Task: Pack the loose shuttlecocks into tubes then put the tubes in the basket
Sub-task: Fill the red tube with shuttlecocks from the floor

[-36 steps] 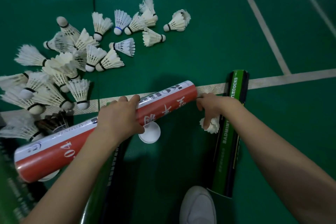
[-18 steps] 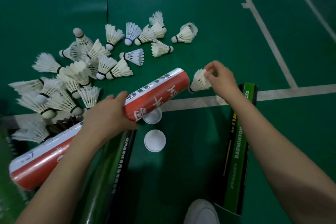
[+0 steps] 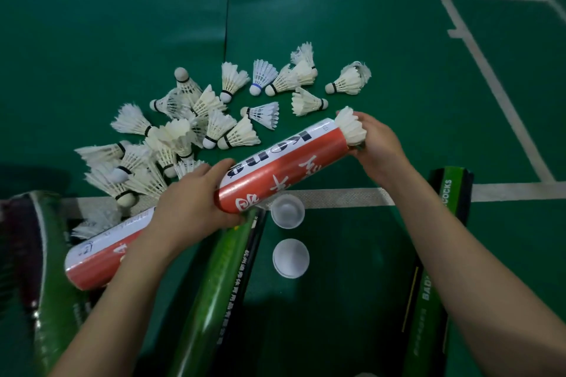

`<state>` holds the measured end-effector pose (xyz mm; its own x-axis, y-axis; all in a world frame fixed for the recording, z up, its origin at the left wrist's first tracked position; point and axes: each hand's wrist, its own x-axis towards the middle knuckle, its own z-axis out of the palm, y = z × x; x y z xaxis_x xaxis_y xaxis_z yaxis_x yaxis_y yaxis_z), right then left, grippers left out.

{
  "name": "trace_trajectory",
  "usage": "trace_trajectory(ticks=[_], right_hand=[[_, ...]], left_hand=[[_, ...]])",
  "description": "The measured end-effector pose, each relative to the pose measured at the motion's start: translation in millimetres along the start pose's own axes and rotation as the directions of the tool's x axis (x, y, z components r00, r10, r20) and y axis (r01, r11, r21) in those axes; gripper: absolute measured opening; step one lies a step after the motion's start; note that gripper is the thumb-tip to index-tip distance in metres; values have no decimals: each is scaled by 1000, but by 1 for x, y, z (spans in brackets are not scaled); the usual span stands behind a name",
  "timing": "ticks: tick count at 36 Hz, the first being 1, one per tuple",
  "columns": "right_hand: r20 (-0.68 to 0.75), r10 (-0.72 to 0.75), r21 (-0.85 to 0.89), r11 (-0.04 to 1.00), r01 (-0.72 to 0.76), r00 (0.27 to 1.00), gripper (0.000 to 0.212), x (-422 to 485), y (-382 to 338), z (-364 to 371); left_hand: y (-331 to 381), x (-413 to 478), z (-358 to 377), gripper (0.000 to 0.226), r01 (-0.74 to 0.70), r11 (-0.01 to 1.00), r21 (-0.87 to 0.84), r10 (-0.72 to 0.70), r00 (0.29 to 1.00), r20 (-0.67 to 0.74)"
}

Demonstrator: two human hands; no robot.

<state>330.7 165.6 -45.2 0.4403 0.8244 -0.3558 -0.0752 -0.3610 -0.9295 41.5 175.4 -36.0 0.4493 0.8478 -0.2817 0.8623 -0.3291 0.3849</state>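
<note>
A long red and white tube (image 3: 275,168) slants from lower left to upper right above the green court floor. My left hand (image 3: 193,208) grips it around the middle. At the tube's open far end a white shuttlecock (image 3: 352,128) sits with its feathers sticking out, and my right hand (image 3: 376,144) holds it there with curled fingers. Several loose white shuttlecocks (image 3: 214,119) lie heaped on the floor beyond and left of the tube.
A green tube (image 3: 220,285) lies under the red one, another green tube (image 3: 435,269) lies to the right under my right forearm, and a third (image 3: 49,254) sits at the far left. Two white tube caps (image 3: 288,211) (image 3: 291,257) rest on the floor between them.
My right hand lifted a shuttlecock off the floor beside the right green tube, carried it to the red tube's mouth and now has it partly inside. The tube's far end rose.
</note>
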Motion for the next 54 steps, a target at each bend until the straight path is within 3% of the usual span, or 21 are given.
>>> trace_trajectory(ticks=[2, 4, 8, 12, 18, 22, 25, 28, 30, 32, 34, 36, 38, 41, 45, 49, 54], right_hand=[[5, -6, 72, 997, 6, 1000, 30, 0, 2, 5], [34, 12, 165, 986, -17, 999, 47, 0, 1, 9], [54, -95, 57, 994, 91, 994, 66, 1, 1, 15], [101, -232, -24, 972, 236, 967, 56, -4, 0, 24], [303, -104, -14, 993, 114, 947, 53, 14, 10, 33], [368, -47, 5, 999, 48, 929, 56, 24, 14, 48], [307, -27, -41, 998, 42, 951, 54, 32, 13, 61], [105, -23, -79, 996, 31, 994, 49, 46, 12, 75], [-1, -82, -197, 977, 80, 997, 37, 58, 15, 81], [-10, -193, -450, 877, 167, 981, 31, 72, 19, 81], [43, -240, -669, 714, 206, 970, 41, 84, 19, 80], [101, -225, -807, 551, 213, 969, 56, 94, 18, 78], [156, -178, -928, 311, 206, 972, 63, 102, 19, 76], [177, -126, -981, 55, 185, 976, 64, 107, 24, 74], [201, -248, -976, -136, 172, 948, 59, 106, 37, 74], [221, -326, -975, -74, 209, 919, 47, 106, 45, 64], [152, -359, -920, 290, 265, 921, 39, 101, 39, 51]], left_hand=[[-2, -1, 2, 99, 3, 1000, -7, -3, 1000, -2], [-4, -3, 3, 99, 11, 1000, -28, -11, 1000, -5], [-7, -2, 3, 100, 14, 999, -48, -15, 1000, -14], [-7, -1, 1, 99, 39, 997, -66, -41, 999, -25], [3, 5, -4, 96, 61, 996, 59, -53, 989, -140], [-2, 9, -6, 94, 117, 989, 88, -104, 986, -132], [-5, 11, -4, 94, 157, 985, 66, -149, 983, -109], [-7, 14, 2, 93, 197, 979, 41, -192, 976, -102], [-10, 15, 4, 91, 226, 974, 8, -224, 969, -105], [-14, 15, 6, 91, 246, 969, -29, -248, 963, -106], [-19, 16, 8, 93, 263, 963, -51, -267, 959, -98], [-23, 17, 9, 95, 274, 960, -62, -279, 956, -90], [-27, 18, 9, 96, 283, 956, -75, -289, 954, -78], [-32, 18, 8, 98, 297, 950, -93, -304, 950, -71], [-38, 17, 8, 94, 304, 946, -113, -314, 946, -77], [-39, 14, 8, 95, 315, 944, -98, -323, 944, -70], [-34, 12, 8, 95, 307, 949, -75, -311, 949, -56]])
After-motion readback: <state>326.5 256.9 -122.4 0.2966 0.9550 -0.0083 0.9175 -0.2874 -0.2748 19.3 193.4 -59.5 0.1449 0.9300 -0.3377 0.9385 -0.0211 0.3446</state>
